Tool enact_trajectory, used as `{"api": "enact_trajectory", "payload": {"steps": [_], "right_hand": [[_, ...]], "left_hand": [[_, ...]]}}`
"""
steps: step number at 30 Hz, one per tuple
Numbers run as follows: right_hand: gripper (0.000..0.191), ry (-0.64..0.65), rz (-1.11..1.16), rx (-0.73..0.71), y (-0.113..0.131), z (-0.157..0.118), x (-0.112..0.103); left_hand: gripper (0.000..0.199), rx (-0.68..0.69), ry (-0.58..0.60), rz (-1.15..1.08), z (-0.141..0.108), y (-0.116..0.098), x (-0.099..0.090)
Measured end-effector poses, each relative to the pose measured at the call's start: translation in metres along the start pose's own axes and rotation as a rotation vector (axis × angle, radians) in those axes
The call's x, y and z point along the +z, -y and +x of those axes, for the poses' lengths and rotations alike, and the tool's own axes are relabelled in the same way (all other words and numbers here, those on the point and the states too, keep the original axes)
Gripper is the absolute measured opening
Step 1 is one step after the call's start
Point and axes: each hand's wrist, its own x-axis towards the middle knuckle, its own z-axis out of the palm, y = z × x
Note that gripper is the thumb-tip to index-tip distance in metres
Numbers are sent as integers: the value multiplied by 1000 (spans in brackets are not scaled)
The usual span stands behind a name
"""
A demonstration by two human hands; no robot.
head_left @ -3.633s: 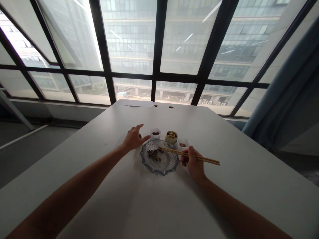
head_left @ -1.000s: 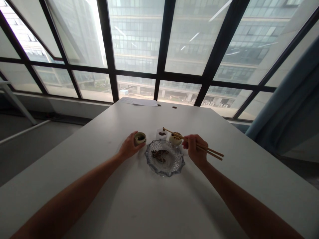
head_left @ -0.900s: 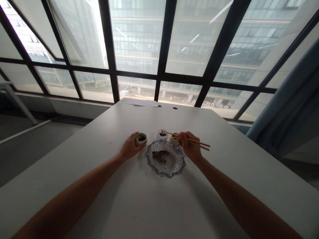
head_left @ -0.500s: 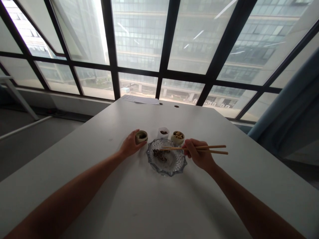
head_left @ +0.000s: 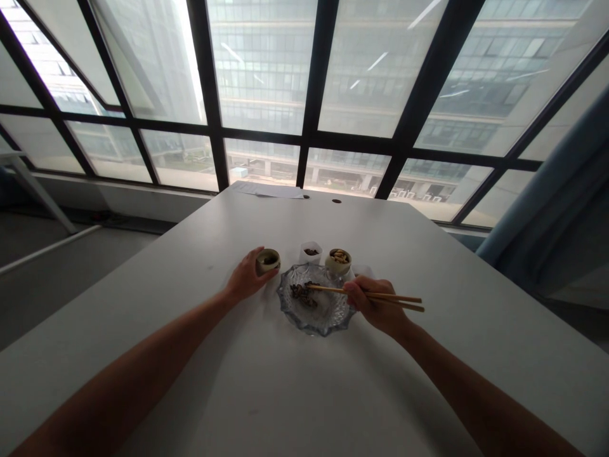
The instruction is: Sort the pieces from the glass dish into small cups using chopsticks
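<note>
My left hand (head_left: pixel 246 277) is wrapped round a small green cup (head_left: pixel 268 260) with something dark inside, left of the glass plate. Closed on a pair of wooden chopsticks (head_left: pixel 385 297), my right hand (head_left: pixel 375 304) is at the right rim of the clear scalloped glass plate (head_left: pixel 333 317). The chopstick tips reach the dark pieces (head_left: pixel 304 293) lying in the plate's left part; whether they pinch one is too small to tell. Behind the plate stand a white cup (head_left: pixel 311 252) with dark bits and a green cup (head_left: pixel 339 260) with light brown pieces.
These things stand on a large white table (head_left: pixel 266 374). White papers (head_left: pixel 271 190) lie at its far edge, near two dark round holes. Beyond are dark-framed windows, with a blue curtain (head_left: pixel 547 209) at the right and a white metal frame (head_left: pixel 42 190) at the left.
My right hand has moved slightly lower, and the chopsticks now slope down more toward the right, with their tips closer together at the dark pieces. My left hand keeps its hold on the green cup.
</note>
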Motion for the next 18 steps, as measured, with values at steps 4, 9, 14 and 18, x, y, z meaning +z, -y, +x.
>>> {"api": "enact_trajectory", "payload": {"steps": [4,9,14,18], "right_hand": [[53,29,10,7,4,0,0],[53,-16,109,91,-2,-4,4],[55,-325,435,390,-18,-21,14],[61,-574,605,550,-30,-34,20]], "left_hand": [[70,-6,15,-9,0,0,0],[70,-4,11,-19,0,0,-1],[70,-11,10,-8,0,-1,0],[70,3,6,-2,0,1,1]]}}
